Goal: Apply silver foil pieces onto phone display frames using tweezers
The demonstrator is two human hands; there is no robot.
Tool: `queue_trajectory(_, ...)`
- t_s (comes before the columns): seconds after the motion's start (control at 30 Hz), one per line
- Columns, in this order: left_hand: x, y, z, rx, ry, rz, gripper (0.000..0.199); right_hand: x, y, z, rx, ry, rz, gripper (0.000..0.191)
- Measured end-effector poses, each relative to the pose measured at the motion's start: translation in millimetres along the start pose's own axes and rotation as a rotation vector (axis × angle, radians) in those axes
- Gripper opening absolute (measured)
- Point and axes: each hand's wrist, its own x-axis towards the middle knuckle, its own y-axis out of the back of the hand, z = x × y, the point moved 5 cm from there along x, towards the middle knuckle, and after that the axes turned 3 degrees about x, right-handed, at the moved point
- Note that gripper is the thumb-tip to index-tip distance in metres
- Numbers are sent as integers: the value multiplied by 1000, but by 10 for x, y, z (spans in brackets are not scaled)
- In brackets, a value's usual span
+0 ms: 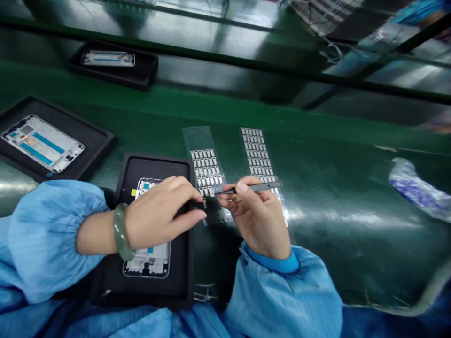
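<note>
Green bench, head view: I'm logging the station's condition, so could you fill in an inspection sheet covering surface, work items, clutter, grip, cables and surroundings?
Surface: green benchtop glossy, with glare patches.
Work items: left part sheet and right part sheet with rows of small parts; near tray holding a phone frame; left tray and far tray, each holding another frame.
Clutter: crumpled plastic at right; pale scrap in near tray.
Grip: right hand holds dark tweezers at left part sheet; left hand open, contact unclear.
Cables: pale cables at upper right.
Surroundings: metallic surfaces beyond bench; blurred blue cloth at upper right.
</note>
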Motion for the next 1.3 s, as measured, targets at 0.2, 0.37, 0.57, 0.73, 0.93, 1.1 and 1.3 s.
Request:
queue_trajectory(0.2,-230,199,-270,-277,290,144,14,-75,-421,114,-29,57,-77,19)
queue_trajectory(0.37,-329,248,-342,-252,302,174,13,-136,-560,136,-240,195,-121,15)
queue_trajectory(0.57,-423,370,-468,-48,254,67,15,-113,-625,128,-412,225,-137,13)
queue_trajectory(0.73,-491,411,-648,302,-80,19,35,78,-648,161,-311,179,-88,14)
queue_trajectory(0.93,-632,271,-718,305,-62,39,27,144,-795,257,-362,109,-94,23)
queue_trajectory(1.1,-689,251,-643,307,-41,42,27,73,-819,360,-448,80,-120,20)
queue_trajectory(1.3,-679,285,-655,321,-23,53,26,29,-767,362,-665,167,-115,16)
